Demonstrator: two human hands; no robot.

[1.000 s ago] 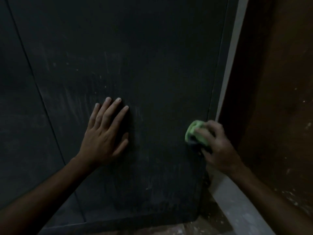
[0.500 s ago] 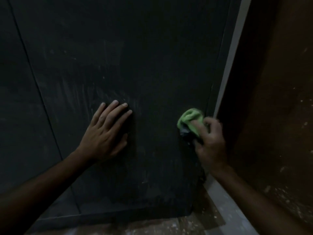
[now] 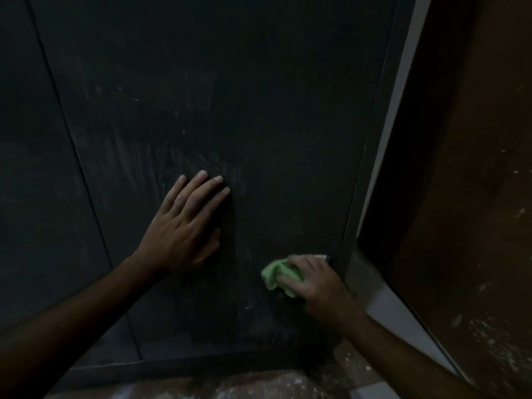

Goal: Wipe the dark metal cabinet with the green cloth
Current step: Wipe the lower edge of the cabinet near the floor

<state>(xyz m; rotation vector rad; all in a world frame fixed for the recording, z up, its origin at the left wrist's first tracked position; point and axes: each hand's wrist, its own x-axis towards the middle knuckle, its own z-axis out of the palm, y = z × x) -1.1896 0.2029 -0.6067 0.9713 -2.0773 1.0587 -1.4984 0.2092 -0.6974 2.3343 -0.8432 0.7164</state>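
The dark metal cabinet fills most of the view, its door dull with pale smears. My left hand lies flat against the door with straight fingers, near its middle. Lower and to the right, my right hand grips the bunched green cloth and presses it to the door close to its right edge. Part of the cloth is hidden under my fingers.
A pale strip of wall or frame runs along the cabinet's right edge. A brown speckled surface stands close on the right. The dusty floor shows below the cabinet's base. A second door panel lies at the left.
My right hand has slid the green cloth down the door along its right edge. My left hand stays flat in the same spot.
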